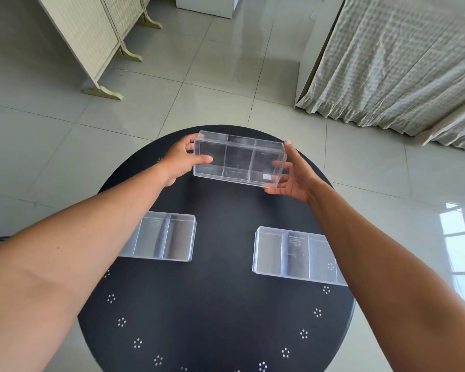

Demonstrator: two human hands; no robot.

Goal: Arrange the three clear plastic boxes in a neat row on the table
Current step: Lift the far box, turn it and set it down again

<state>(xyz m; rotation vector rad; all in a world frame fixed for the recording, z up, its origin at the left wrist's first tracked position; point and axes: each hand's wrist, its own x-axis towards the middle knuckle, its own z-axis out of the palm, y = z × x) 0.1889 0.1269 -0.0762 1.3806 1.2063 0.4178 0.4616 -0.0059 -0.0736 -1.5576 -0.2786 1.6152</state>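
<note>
Both hands hold the far box (239, 159) at the far side of the round black table (220, 304). The left hand (181, 161) grips its left end, thumb lying across the near face and fingers curled behind the far edge. The right hand (293, 175) clasps the right end, fingers spread under and along the near right corner, one fingertip raised at the upper right corner. The box is tilted, its broad face turned toward the camera; whether its lower edge touches the table cannot be told. It is clear plastic, split by inner walls into three compartments side by side, and nothing shows inside them apart from a small white label near the lower right corner.

Two more clear boxes lie flat on the table, nearer the person and well apart from each other. The left box (169, 237) is partly hidden by the left forearm; its visible compartments look empty. The right box (293, 253) has three compartments, also empty, and the right forearm crosses its right end.

Beyond the table is a pale tiled floor (212, 76), with a folding screen (91, 30) at the upper left and a curtain (400, 57) at the upper right.
</note>
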